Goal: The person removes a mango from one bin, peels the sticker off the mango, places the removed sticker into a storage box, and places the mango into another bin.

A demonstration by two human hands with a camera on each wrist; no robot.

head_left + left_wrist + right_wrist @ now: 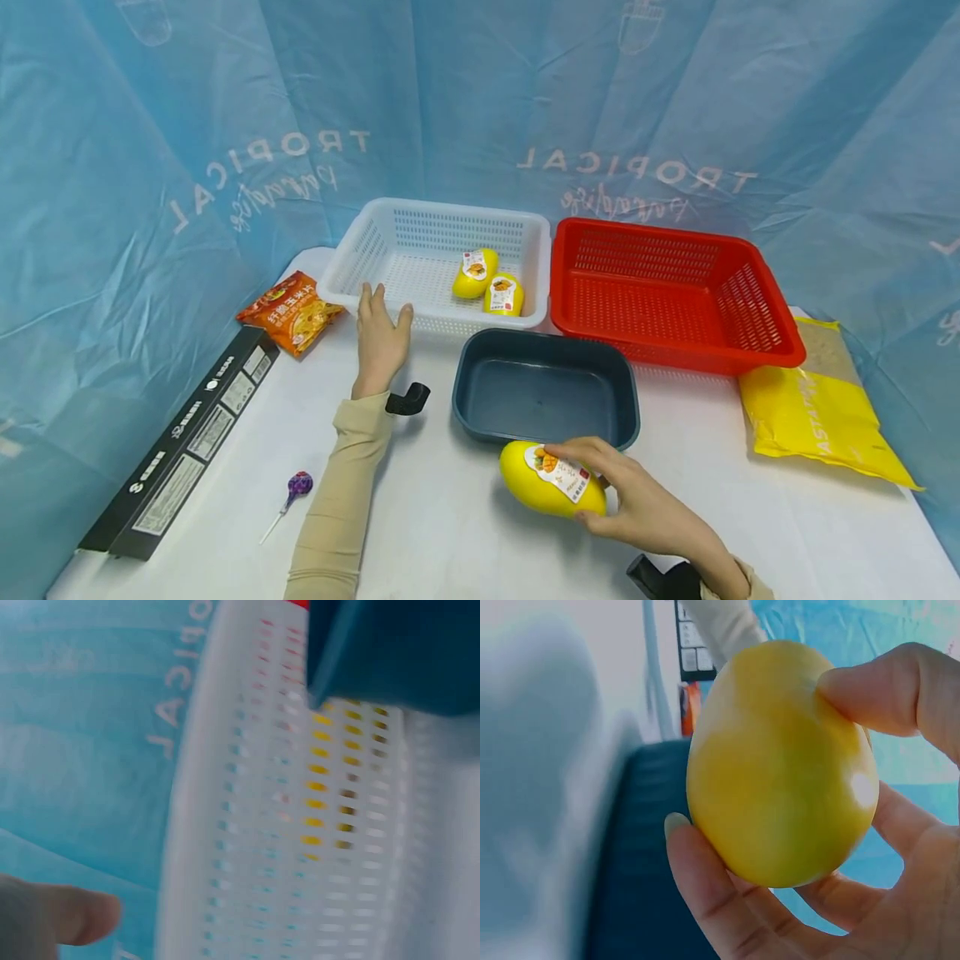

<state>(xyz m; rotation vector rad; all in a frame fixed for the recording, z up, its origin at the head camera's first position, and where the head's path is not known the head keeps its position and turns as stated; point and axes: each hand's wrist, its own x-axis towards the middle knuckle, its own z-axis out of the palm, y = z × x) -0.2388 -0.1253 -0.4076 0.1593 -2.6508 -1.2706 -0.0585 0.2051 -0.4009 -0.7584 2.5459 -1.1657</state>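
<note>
My right hand [637, 504] grips a yellow mango [528, 487] with a white label, thumb on one side and fingers on the other. The mango is at the near edge of a dark blue basin [540, 400], partly overlapping its rim in the head view. In the right wrist view the mango's unlabelled side fills the middle. My left hand [381, 342] has its fingers extended at the front left rim of a white basket [420, 250]; whether they touch it I cannot tell. Two labelled mangoes [475, 273] lie inside that basket, toward its right.
A red basket [645, 300] stands right of the white one, beside a yellow bag [817, 417]. At left are an orange snack packet [292, 312], a long black box [187, 442] and a purple lollipop [299, 484]. A blue printed curtain [480, 108] hangs behind.
</note>
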